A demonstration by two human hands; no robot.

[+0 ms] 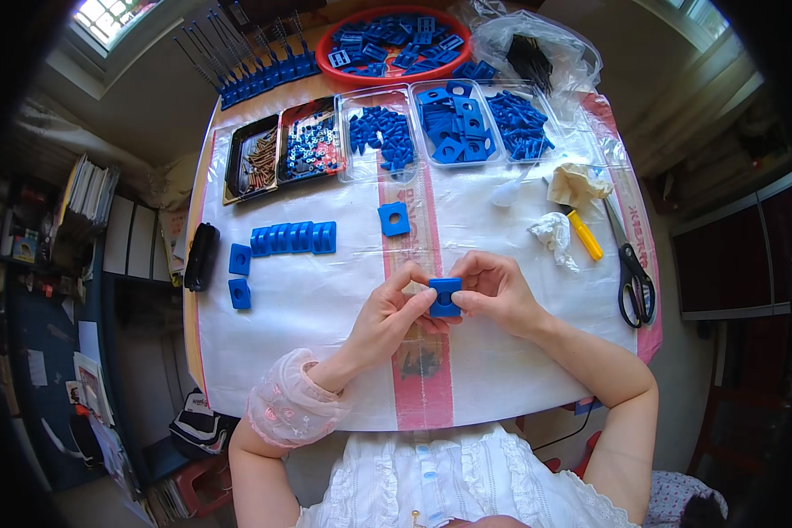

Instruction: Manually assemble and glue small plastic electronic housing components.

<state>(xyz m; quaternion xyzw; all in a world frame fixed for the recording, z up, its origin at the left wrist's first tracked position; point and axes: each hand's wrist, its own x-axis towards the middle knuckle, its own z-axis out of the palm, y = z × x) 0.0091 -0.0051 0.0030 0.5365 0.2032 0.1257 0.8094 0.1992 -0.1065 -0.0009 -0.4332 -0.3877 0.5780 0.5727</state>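
A: Which component do we locate first?

B: We locate the blue holed square (445,308), in front of the body at the middle of the table, above the red stripe of the white table covering (519,374). We cannot tell whether our knuckles rest on that covering.

A: What is the state of each hand?

B: Our left hand (394,308) pinches the square at its left side, thumb toward the front face, other fingers curled behind. Our right hand (497,295) pinches the right side, thumb pressed near the hole (the fingertips behind are partly hidden).

A: Which parts lie nearby?

B: Beyond the hands we find a lone blue plate (402,230), flat on the covering. To the left stands a row of blue pieces (293,238), set close side by side; two separate blue squares lie near its left end.

A: And the supplies?

B: Along the far side we have a black tray (234,167) of brown screws, a second black tray with small nuts, and clear containers of blue parts. Behind them sits a red basin (396,80). At right we note scissors (626,249) and a yellow-handled tool (585,236).
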